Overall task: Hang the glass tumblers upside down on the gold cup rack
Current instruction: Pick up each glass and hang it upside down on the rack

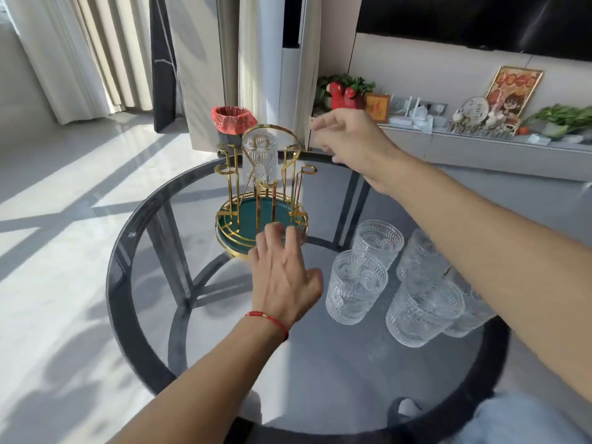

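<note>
Both hands empty: left hand (285, 277) spread by the rack's base, right hand (349, 139) loose and raised at two o'clock.

One tumbler (260, 158) hangs upside down on the gold rack (262, 187); at least four upright glasses (355, 286) wait at four o'clock on the table (144, 283).

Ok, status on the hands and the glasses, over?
Left hand open at rack base, right hand empty, raised beside it. One glass hung upside down; the other glasses upright on table. Nothing in the way.
</note>
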